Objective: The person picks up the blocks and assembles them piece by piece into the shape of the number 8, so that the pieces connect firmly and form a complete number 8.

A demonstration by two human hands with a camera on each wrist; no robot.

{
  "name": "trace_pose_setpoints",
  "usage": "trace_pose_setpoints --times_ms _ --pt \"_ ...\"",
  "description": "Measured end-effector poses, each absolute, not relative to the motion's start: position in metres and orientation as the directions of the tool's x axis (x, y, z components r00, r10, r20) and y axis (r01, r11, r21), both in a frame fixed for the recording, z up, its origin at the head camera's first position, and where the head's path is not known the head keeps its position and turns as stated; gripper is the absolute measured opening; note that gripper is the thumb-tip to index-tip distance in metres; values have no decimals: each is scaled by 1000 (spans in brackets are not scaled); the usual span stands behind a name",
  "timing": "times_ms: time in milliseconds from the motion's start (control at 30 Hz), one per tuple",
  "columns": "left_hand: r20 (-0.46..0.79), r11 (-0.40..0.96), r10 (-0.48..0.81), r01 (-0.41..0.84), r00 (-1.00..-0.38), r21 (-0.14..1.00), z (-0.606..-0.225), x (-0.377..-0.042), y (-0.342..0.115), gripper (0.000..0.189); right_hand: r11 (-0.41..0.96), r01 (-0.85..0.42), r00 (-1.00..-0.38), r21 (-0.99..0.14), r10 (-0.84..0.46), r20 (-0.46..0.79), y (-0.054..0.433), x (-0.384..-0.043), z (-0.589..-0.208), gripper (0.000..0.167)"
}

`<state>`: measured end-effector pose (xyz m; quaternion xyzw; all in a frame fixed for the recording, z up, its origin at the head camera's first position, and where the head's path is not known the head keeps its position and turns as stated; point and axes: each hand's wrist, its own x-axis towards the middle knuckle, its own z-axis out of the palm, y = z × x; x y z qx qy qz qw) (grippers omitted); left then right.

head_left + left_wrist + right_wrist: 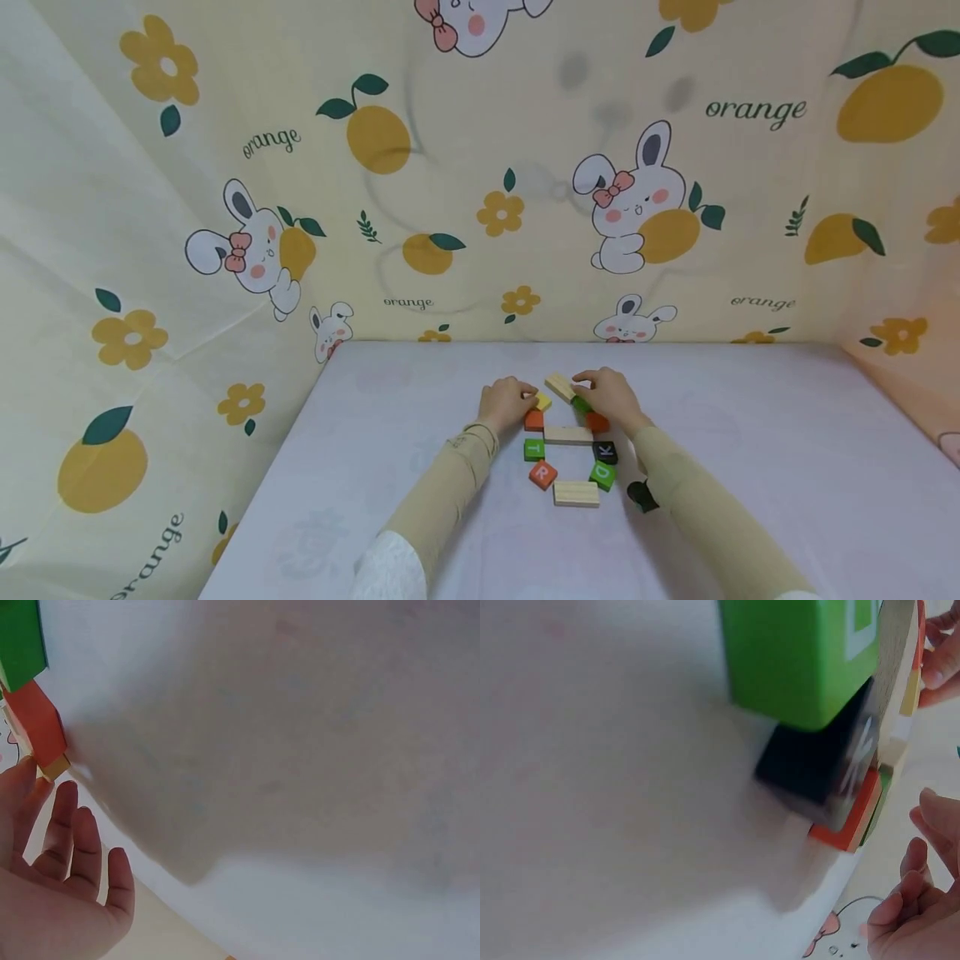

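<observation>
My left hand pinches a yellow block at the far left of a block outline; the left wrist view shows thumb and index fingertip at its end, other fingers loosely bent. My right hand is above the outline's far right side, near a green block and a plain wooden block. In the right wrist view its fingers hold nothing and stand apart from the blocks. A red block sits against the yellow one; another red block is partly under my right hand.
A wooden plank crosses the outline's middle. Nearer lie a green T block, an orange R block, a black K block, a green D block and a wooden block. A dark object is by the right forearm.
</observation>
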<state>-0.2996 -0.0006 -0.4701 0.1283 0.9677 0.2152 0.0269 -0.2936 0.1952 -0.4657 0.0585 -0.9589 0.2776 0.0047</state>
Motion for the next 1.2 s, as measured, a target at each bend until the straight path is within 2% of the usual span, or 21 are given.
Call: trace_pose_setpoints --times_ms 233,567,833,1200 --pt "-8 878 247 221 -969 425 -470 -299 0 23 888 -86 -996 -452 -83 26 181 -298 -463 33" --pt "-13 879 231 203 -973 431 -469 -301 0 21 912 -51 -998 -408 -63 -17 171 -298 -463 28" --pt "-29 877 231 196 -972 439 -468 -301 -1 22 940 -75 -992 -332 -105 -73 174 -304 -465 26" --pt "-32 880 228 192 -973 434 -467 -298 0 22 925 -123 -988 -360 -147 -39 179 -305 -463 26"
